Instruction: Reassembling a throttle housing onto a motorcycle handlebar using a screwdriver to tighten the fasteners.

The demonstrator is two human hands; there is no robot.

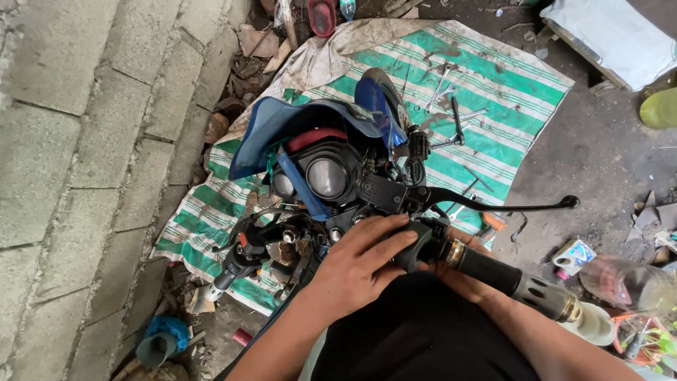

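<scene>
Beside the block wall, a stripped motorcycle front shows its headlight exposed and blue fairing hanging loose, so dismantling looks well underway. At centre, the left hand lies with fingers curled over the handlebar switch housing. Further right, the right hand sits mostly hidden beneath the throttle grip; I cannot tell its hold. Wrenches lie on the striped tarp.

The right hand is mostly hidden under the handlebar grip. The clear bottle at the right is blurred, its end cut off.
</scene>
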